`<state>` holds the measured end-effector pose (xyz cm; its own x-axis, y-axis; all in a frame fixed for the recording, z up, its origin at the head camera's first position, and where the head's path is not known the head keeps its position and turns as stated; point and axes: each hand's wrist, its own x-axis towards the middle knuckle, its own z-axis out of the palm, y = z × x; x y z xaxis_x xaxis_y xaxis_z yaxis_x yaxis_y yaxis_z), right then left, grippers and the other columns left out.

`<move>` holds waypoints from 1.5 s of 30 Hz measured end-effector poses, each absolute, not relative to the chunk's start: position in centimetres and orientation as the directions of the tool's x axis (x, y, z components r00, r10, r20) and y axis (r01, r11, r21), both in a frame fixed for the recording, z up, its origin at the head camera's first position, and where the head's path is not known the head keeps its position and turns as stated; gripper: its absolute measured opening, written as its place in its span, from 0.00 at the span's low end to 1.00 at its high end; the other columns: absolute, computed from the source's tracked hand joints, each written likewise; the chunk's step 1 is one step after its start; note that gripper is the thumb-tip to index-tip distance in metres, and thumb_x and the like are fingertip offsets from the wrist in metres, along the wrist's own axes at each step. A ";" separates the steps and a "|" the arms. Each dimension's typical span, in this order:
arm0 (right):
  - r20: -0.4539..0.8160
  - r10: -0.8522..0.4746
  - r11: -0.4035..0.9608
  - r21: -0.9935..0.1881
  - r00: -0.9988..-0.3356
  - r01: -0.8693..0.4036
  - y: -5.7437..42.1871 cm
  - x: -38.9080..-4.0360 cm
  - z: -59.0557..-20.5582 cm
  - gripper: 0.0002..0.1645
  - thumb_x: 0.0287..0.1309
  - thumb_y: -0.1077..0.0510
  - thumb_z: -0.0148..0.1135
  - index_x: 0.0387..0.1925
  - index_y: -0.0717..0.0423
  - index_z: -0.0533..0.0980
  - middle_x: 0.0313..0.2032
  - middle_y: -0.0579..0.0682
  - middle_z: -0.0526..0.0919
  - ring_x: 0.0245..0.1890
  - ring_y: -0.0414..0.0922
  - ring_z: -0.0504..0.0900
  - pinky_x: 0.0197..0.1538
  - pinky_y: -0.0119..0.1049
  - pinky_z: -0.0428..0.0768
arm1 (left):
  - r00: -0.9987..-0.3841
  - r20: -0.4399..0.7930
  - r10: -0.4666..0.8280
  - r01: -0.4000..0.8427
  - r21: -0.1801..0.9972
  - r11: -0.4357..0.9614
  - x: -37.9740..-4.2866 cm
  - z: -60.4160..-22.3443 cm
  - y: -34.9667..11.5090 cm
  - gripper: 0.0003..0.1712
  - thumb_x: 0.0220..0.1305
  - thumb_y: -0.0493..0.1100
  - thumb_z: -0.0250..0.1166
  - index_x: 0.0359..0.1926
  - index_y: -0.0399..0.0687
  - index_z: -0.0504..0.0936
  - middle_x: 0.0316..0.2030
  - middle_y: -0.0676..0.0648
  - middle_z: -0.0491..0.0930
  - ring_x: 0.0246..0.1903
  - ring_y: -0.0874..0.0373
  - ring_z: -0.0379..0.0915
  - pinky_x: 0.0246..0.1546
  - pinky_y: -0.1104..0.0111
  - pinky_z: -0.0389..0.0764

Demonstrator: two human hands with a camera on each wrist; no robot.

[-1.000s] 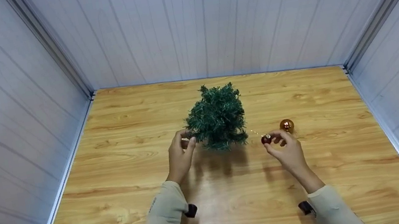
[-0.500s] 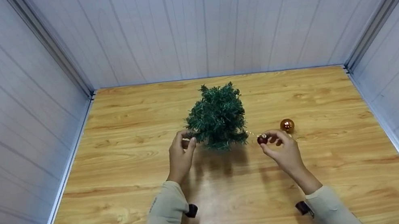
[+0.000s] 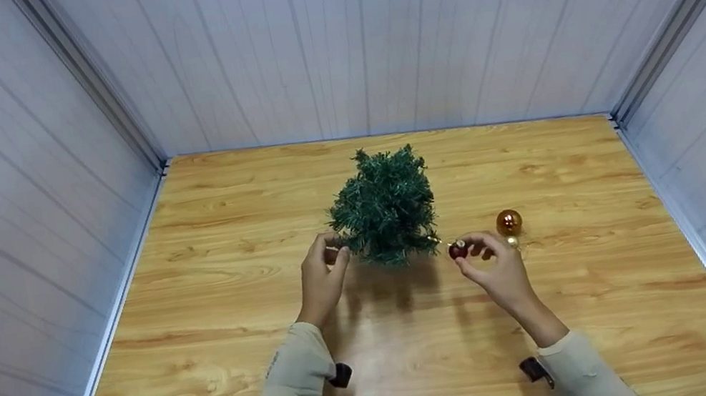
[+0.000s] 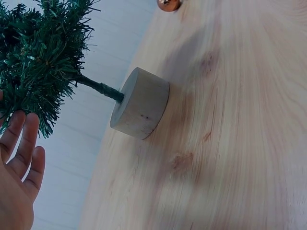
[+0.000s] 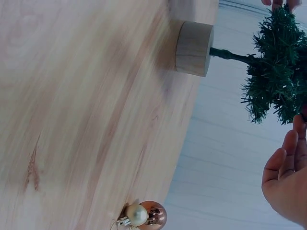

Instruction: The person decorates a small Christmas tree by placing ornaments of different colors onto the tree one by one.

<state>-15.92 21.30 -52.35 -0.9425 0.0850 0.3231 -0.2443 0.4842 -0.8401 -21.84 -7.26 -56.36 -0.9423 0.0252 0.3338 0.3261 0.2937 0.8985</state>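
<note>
A small artificial Christmas tree [image 3: 384, 210] stands upright mid-table on a round wooden base [image 4: 141, 105]. At its left side my left hand [image 3: 323, 282] pinches a low branch tip between thumb and fingers. My right hand [image 3: 503, 273], to the right of the tree, holds a dark red Christmas bauble [image 3: 457, 250] by thumb and fingertips. A thin gold cord reaches from the bauble to the tree's lower right branches; whether it loops over a twig I cannot tell. In the right wrist view the bauble is mostly hidden behind the fingers.
Beyond my right hand lie a shiny copper-coloured bauble [image 3: 508, 222] and a smaller pale gold bauble [image 5: 136, 214], close together on the wooden table [image 3: 244, 362]. Pale panel walls [image 3: 326, 43] enclose the table at the back and both sides.
My right hand has moved a little left with the red bauble, bringing its cord to the tree's branches. The pale bauble has come into sight behind it. My left hand has hardly moved.
</note>
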 end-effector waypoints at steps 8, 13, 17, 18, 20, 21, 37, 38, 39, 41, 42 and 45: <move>0.340 0.050 0.478 -0.834 -0.939 -0.277 20.1 -14.7 -50.0 0.14 0.52 0.69 0.69 0.43 0.64 0.80 0.36 0.55 0.83 0.35 0.38 0.74 0.41 0.36 0.71 | -0.944 0.329 0.028 0.323 0.904 0.281 -21.5 -55.8 -7.0 0.09 0.69 0.37 0.59 0.48 0.39 0.76 0.38 0.44 0.79 0.33 0.49 0.77 0.35 0.57 0.77; 0.340 0.042 0.466 -0.838 -0.939 -0.283 19.8 -14.6 -49.8 0.14 0.52 0.70 0.69 0.43 0.64 0.80 0.37 0.55 0.84 0.34 0.39 0.75 0.40 0.39 0.72 | -0.943 0.332 0.020 0.324 0.905 0.277 -21.5 -56.3 -7.0 0.09 0.69 0.37 0.59 0.48 0.41 0.77 0.38 0.45 0.79 0.34 0.51 0.77 0.36 0.58 0.78; 0.357 0.031 0.470 -0.830 -0.933 -0.302 19.7 -14.6 -49.8 0.14 0.51 0.70 0.70 0.43 0.65 0.81 0.37 0.55 0.84 0.35 0.38 0.76 0.40 0.38 0.73 | -0.944 0.328 0.021 0.320 0.904 0.283 -21.3 -56.2 -6.9 0.08 0.69 0.38 0.60 0.48 0.43 0.76 0.38 0.46 0.79 0.33 0.56 0.76 0.36 0.63 0.78; 0.363 0.028 0.470 -0.827 -0.932 -0.308 19.6 -14.6 -49.7 0.14 0.51 0.70 0.70 0.42 0.65 0.81 0.37 0.55 0.84 0.35 0.38 0.76 0.40 0.37 0.73 | -0.945 0.325 0.023 0.318 0.904 0.284 -21.3 -56.2 -6.9 0.08 0.69 0.38 0.60 0.47 0.44 0.76 0.38 0.46 0.78 0.33 0.57 0.76 0.36 0.64 0.78; 0.369 0.023 0.470 -0.824 -0.929 -0.316 19.5 -14.6 -49.7 0.14 0.51 0.71 0.70 0.42 0.65 0.81 0.37 0.55 0.84 0.35 0.38 0.76 0.39 0.37 0.73 | -0.947 0.321 0.029 0.316 0.905 0.287 -21.3 -56.2 -6.8 0.08 0.69 0.38 0.60 0.47 0.43 0.76 0.37 0.46 0.78 0.33 0.58 0.76 0.36 0.66 0.77; 0.372 0.021 0.468 -0.824 -0.928 -0.320 19.5 -14.6 -49.7 0.14 0.51 0.71 0.70 0.42 0.65 0.81 0.37 0.55 0.84 0.35 0.39 0.76 0.39 0.37 0.73 | -0.948 0.318 0.031 0.313 0.905 0.287 -21.3 -56.2 -6.8 0.08 0.69 0.38 0.59 0.47 0.43 0.76 0.37 0.46 0.78 0.33 0.58 0.76 0.36 0.67 0.77; 0.433 -0.009 0.455 -0.801 -0.901 -0.389 18.6 -14.8 -49.5 0.15 0.49 0.72 0.70 0.41 0.66 0.80 0.35 0.55 0.84 0.34 0.39 0.76 0.37 0.40 0.75 | -0.950 0.313 0.006 0.302 0.911 0.279 -21.1 -56.0 -6.6 0.09 0.66 0.35 0.62 0.46 0.40 0.77 0.37 0.42 0.79 0.34 0.49 0.75 0.37 0.61 0.77; 0.437 -0.012 0.455 -0.798 -0.899 -0.394 18.6 -14.8 -49.4 0.15 0.49 0.72 0.70 0.41 0.66 0.80 0.34 0.55 0.83 0.34 0.39 0.76 0.37 0.38 0.74 | -0.949 0.314 0.006 0.304 0.912 0.275 -21.0 -56.0 -6.6 0.09 0.66 0.35 0.62 0.46 0.40 0.77 0.37 0.42 0.79 0.33 0.49 0.75 0.37 0.61 0.76; 0.441 -0.013 0.455 -0.797 -0.897 -0.398 18.6 -14.9 -49.4 0.15 0.49 0.72 0.70 0.41 0.66 0.80 0.34 0.55 0.83 0.34 0.39 0.76 0.37 0.38 0.74 | -0.949 0.314 0.005 0.303 0.912 0.278 -21.0 -56.0 -6.6 0.09 0.66 0.35 0.62 0.46 0.41 0.77 0.37 0.43 0.79 0.33 0.50 0.75 0.37 0.61 0.76; 0.443 -0.016 0.451 -0.797 -0.896 -0.402 18.5 -14.9 -49.4 0.15 0.49 0.72 0.70 0.41 0.66 0.81 0.34 0.55 0.83 0.33 0.40 0.76 0.37 0.38 0.74 | -0.949 0.315 0.009 0.305 0.911 0.276 -20.9 -56.0 -6.6 0.08 0.66 0.36 0.63 0.46 0.43 0.78 0.37 0.44 0.79 0.33 0.52 0.75 0.37 0.62 0.76; 0.442 -0.016 0.450 -0.798 -0.897 -0.401 18.4 -14.9 -49.4 0.15 0.49 0.72 0.70 0.41 0.66 0.81 0.34 0.55 0.83 0.33 0.40 0.76 0.37 0.38 0.74 | -0.949 0.316 0.014 0.307 0.911 0.276 -20.9 -56.0 -6.6 0.08 0.66 0.36 0.63 0.46 0.43 0.78 0.36 0.45 0.79 0.33 0.53 0.75 0.36 0.64 0.76; 0.436 -0.016 0.447 -0.802 -0.900 -0.397 18.3 -14.9 -49.4 0.15 0.49 0.71 0.71 0.41 0.65 0.81 0.34 0.54 0.83 0.33 0.39 0.75 0.38 0.39 0.73 | -0.948 0.316 0.028 0.311 0.907 0.285 -20.7 -56.1 -6.7 0.08 0.67 0.37 0.62 0.46 0.43 0.78 0.37 0.45 0.79 0.33 0.56 0.75 0.37 0.66 0.77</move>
